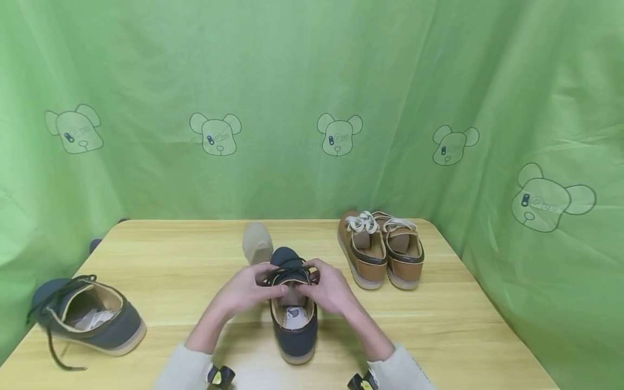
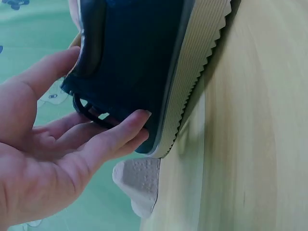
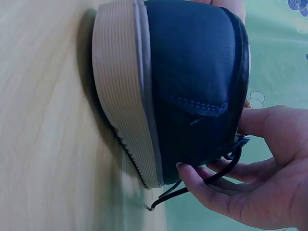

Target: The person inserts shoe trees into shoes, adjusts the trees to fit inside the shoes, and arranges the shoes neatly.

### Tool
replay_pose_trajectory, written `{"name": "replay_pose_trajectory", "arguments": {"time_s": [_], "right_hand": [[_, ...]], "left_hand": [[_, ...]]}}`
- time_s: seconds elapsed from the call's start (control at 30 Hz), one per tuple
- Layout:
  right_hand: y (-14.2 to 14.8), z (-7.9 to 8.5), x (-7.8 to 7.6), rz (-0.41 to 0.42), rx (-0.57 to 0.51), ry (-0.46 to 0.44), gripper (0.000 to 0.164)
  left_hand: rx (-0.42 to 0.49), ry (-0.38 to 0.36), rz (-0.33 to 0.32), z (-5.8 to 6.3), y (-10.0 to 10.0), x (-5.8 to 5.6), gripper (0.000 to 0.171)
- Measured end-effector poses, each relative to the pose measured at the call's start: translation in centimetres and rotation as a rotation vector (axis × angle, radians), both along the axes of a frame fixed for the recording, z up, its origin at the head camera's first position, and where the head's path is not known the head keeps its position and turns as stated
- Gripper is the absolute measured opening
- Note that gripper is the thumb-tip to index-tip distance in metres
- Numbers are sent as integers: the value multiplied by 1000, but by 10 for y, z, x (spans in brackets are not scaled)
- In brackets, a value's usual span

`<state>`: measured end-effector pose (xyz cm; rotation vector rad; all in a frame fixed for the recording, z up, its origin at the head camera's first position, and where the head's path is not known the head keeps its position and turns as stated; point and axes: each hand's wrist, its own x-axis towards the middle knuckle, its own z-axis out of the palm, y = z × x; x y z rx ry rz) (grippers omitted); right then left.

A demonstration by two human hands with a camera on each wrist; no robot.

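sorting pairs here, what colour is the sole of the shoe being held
Beige, ribbed, under the navy shoe; its sole shows best in the right wrist view.

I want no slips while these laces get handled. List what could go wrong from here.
1. Both the left hand and the right hand pinch the dark lace over the navy shoe; nothing pins the shoe, so a hard pull might drag it along the table.
2. The beige insert lies close by the toe and could be knocked.
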<state>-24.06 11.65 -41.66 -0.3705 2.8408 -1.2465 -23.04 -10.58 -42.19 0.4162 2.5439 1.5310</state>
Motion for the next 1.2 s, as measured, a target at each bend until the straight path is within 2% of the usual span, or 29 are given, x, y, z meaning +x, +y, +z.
{"name": "replay_pose_trajectory", "arguments": {"time_s": [0.3, 0.53, 0.77, 1.0, 1.2], "right_hand": [[-1, -2, -1, -20, -6, -5, 51], [-2, -6, -2, -56, -6, 8, 50], [-4, -7, -3, -76, 4, 41, 47], [-5, -8, -4, -84, 0, 50, 46], [-4, -8, -3, -71, 9, 48, 45]], "left_hand": [[0, -30, 3, -1, -3, -3, 52], [4, -20, -4, -1, -2, -4, 49], [-12, -8, 16, 0, -3, -3, 50], [75, -52, -32, 2, -3, -2, 52], [62, -46, -37, 3, -1, 0, 52]]}}
